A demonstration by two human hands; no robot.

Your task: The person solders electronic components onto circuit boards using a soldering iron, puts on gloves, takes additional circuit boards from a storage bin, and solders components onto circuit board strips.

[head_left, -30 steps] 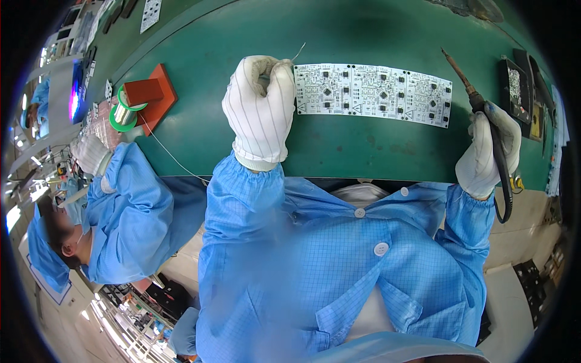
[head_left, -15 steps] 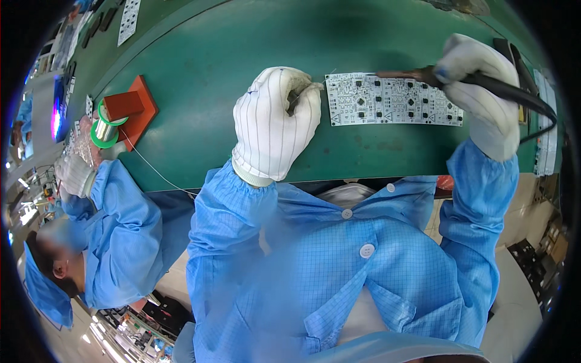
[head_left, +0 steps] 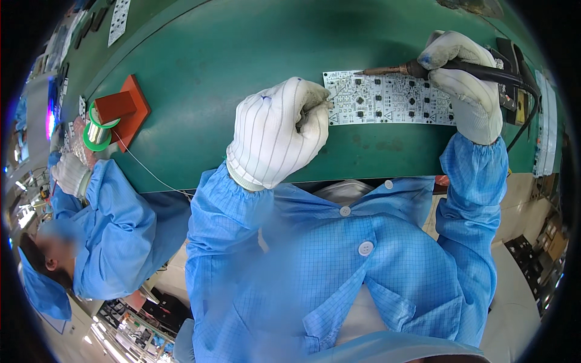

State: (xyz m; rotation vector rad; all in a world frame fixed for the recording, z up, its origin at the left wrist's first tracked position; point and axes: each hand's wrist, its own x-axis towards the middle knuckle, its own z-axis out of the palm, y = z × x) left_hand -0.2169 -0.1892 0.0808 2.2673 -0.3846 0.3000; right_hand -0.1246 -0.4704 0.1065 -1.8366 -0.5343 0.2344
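A white printed circuit board (head_left: pixel 387 103) with small black parts lies on the green bench top. My right hand (head_left: pixel 466 85), in a white glove, grips a soldering iron (head_left: pixel 417 69). Its brown tip points left, over the board's upper left edge; whether it touches cannot be made out. My left hand (head_left: pixel 281 130), in a striped white glove, is closed in a pinch at the board's left end. A thin strand of solder wire shows at its fingertips, mostly hidden by the glove. Farther left, a green-rimmed solder spool (head_left: pixel 97 134) sits on a red-brown stand (head_left: pixel 134 109).
Solder wire (head_left: pixel 151 172) trails from the spool over the bench's front edge. A dark iron holder (head_left: pixel 514 72) and stacked pale strips (head_left: pixel 546 127) stand at the right. A co-worker in blue (head_left: pixel 115 224) sits at the left. Another board (head_left: pixel 119 21) lies far left.
The soldering iron and my right hand have shifted left, bringing the tip nearer the board's left end. My left hand has moved slightly nearer to me and right, against the board.
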